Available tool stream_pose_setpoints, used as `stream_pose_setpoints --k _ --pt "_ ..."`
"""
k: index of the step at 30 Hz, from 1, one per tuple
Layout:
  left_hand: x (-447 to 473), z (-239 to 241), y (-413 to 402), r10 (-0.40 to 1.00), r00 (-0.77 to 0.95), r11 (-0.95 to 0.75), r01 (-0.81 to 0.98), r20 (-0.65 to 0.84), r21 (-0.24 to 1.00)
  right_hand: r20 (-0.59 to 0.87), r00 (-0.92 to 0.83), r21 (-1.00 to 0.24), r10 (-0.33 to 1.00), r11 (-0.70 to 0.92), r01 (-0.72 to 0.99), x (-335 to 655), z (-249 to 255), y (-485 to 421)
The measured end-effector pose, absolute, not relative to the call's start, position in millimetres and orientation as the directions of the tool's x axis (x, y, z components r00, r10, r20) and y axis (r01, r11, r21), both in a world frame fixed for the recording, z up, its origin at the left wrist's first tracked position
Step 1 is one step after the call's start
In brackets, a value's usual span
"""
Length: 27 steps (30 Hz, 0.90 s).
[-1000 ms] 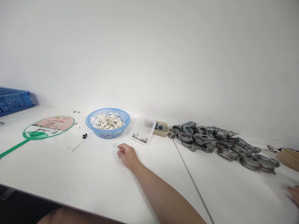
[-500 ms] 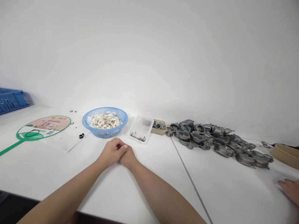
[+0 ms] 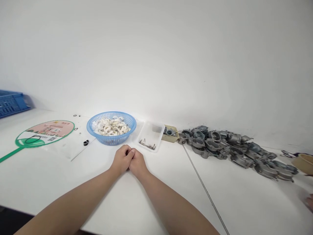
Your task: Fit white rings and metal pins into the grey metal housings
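My left hand [image 3: 121, 159] and my right hand [image 3: 137, 162] rest clasped together on the white table [image 3: 73, 182], fingers folded over each other. Any small thing between them would be hidden. Just beyond them stands a blue plastic mesh basket [image 3: 112, 142] heaped with white rings [image 3: 111, 127]. A clear plastic tray [image 3: 149, 135] with bent wire clips [image 3: 147, 145] lies to the right of the basket, slightly beyond my right hand. Neither hand touches either container.
A green-and-pink hand fan [image 3: 44, 133] and a small black ring [image 3: 85, 142] lie at left. Grey metal castings [image 3: 232, 147] are piled along the wall at right, beside a small cardboard box [image 3: 170, 134]. A thin metal rod [image 3: 206, 192] crosses the table. A co-worker's hand [image 3: 310, 202] shows at right.
My left hand has come in from the lower left and joined my right hand. The co-worker's hand has withdrawn towards the right edge, and the view has shifted slightly.
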<state>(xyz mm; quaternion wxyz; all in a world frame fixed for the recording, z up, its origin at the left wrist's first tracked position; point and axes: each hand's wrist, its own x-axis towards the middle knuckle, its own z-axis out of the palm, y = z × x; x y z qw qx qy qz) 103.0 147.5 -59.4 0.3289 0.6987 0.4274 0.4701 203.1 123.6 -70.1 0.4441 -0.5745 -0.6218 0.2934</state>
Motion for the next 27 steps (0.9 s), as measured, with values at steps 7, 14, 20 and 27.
stream_pose_setpoints --k 7,14,20,27 --pt "102.2 -62.0 151.1 0.94 0.193 -0.317 0.187 0.281 0.93 0.225 0.053 -0.876 0.973 0.178 0.448 201.7 -67.9 126.6" --pt "98.4 -64.6 157.8 0.955 0.198 -0.252 0.161 0.219 0.954 0.283 0.068 -0.886 0.957 0.233 0.401 194.4 -65.1 122.0" --pt "96.2 -62.5 157.2 0.941 0.25 -0.28 0.188 0.229 0.942 0.317 0.032 -0.859 0.948 0.273 0.433 194.9 -64.8 119.1" --pt "95.8 -65.4 157.7 0.882 0.357 -0.394 0.198 0.308 0.897 0.274 -0.012 -0.808 0.962 0.237 0.539 200.8 -70.4 125.6"
